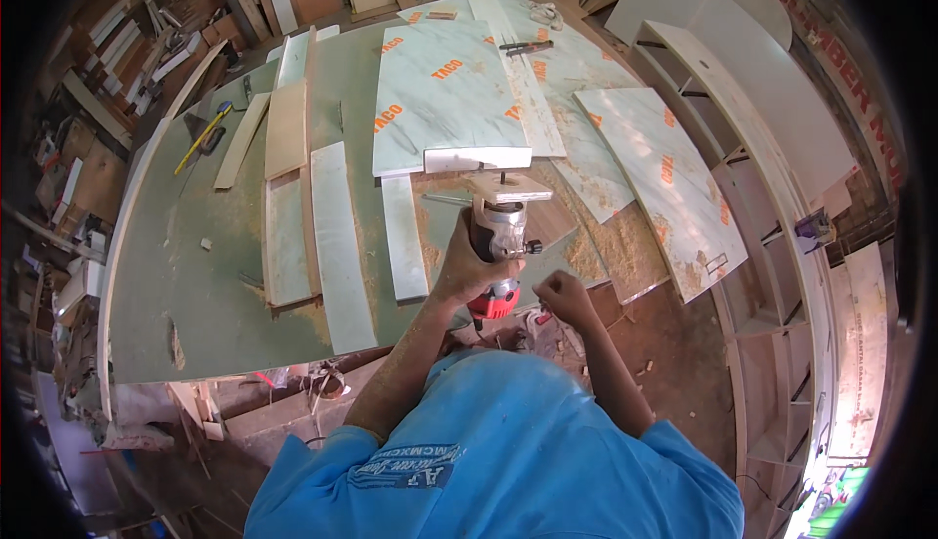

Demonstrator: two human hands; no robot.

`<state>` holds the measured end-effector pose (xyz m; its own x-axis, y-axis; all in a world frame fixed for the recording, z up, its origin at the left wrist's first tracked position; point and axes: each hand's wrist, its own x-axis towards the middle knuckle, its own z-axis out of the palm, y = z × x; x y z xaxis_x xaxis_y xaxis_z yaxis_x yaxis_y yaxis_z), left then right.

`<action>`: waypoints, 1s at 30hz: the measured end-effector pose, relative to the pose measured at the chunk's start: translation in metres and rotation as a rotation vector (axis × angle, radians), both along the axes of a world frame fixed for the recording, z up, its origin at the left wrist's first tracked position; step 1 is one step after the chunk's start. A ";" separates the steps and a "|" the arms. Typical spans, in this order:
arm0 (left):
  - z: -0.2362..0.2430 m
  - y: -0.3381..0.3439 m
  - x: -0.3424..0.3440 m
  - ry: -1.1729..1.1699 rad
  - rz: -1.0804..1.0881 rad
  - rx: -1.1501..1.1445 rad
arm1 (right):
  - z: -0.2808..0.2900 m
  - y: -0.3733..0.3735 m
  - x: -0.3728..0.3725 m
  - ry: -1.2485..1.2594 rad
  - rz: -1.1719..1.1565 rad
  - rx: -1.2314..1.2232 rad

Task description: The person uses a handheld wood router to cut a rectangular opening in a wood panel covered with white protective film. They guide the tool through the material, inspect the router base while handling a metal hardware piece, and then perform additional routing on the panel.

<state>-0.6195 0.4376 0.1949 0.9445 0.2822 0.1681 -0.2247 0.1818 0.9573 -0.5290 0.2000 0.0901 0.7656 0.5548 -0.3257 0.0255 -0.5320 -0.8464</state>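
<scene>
My left hand (463, 267) is wrapped round the body of a trim router (506, 234), silver with a red end cap. The router is held on its side above the near edge of the worktable. At its far end sits a pale wooden base plate (510, 187), with a thin dark bit sticking out toward a narrow white-edged board (477, 159). Just right of the router's red end, my right hand (561, 297) is closed, apart from the tool. Whatever its fingers may hold is hidden.
Marble-patterned panels (435, 89) with orange print cover the worktable (225, 314). Narrow board strips (344, 246) lie on the left, near a yellow tape measure or rule (200, 138). Pliers (528, 47) rest at the back. Sawdust (625, 246) lies near a right-hand panel (664, 177). A shelf frame (772, 187) stands right.
</scene>
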 end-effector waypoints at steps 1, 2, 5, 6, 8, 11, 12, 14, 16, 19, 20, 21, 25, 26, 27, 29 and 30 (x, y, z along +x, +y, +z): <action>0.006 -0.002 -0.006 0.020 0.028 0.007 | -0.009 0.014 0.005 -0.124 0.005 -0.105; 0.009 -0.002 -0.013 0.039 0.034 0.020 | -0.010 0.034 0.005 -0.131 0.029 -0.179; 0.013 -0.006 -0.022 0.102 0.104 0.048 | -0.023 0.086 0.001 -0.224 0.066 -0.318; 0.008 -0.005 -0.026 0.113 0.114 0.060 | -0.026 0.100 -0.001 -0.316 0.093 -0.390; -0.002 -0.003 -0.034 0.167 0.152 0.097 | -0.028 0.110 0.001 -0.337 0.165 -0.409; -0.007 -0.006 -0.045 0.146 0.190 0.085 | -0.044 0.111 0.002 -0.390 0.246 -0.406; -0.007 -0.006 -0.048 0.155 0.206 0.085 | -0.048 0.106 0.002 -0.417 0.256 -0.383; -0.009 -0.008 -0.054 0.206 0.208 0.108 | -0.056 0.089 0.004 -0.473 0.244 -0.330; -0.001 -0.015 -0.055 0.224 0.206 0.077 | -0.058 0.066 0.016 -0.407 0.225 -0.252; -0.007 -0.021 -0.053 0.230 0.195 0.062 | -0.043 0.021 0.041 0.242 0.028 0.049; -0.011 -0.022 -0.051 0.219 0.193 0.078 | -0.032 0.010 0.046 0.246 0.020 0.043; -0.014 -0.024 -0.049 0.226 0.174 0.064 | -0.010 -0.006 0.050 0.291 -0.020 0.194; -0.011 -0.028 -0.041 0.248 0.128 0.023 | 0.105 -0.035 0.050 0.247 -0.003 0.445; -0.012 -0.031 -0.035 0.243 0.106 0.016 | 0.115 -0.044 0.053 0.235 -0.041 0.434; -0.012 -0.034 -0.031 0.239 0.077 0.012 | 0.121 -0.048 0.055 0.247 -0.037 0.496; -0.011 -0.040 -0.026 0.205 0.031 -0.020 | 0.128 -0.060 0.055 0.313 -0.062 0.605; -0.008 -0.044 -0.024 0.200 0.016 -0.020 | 0.129 -0.064 0.055 0.304 -0.075 0.606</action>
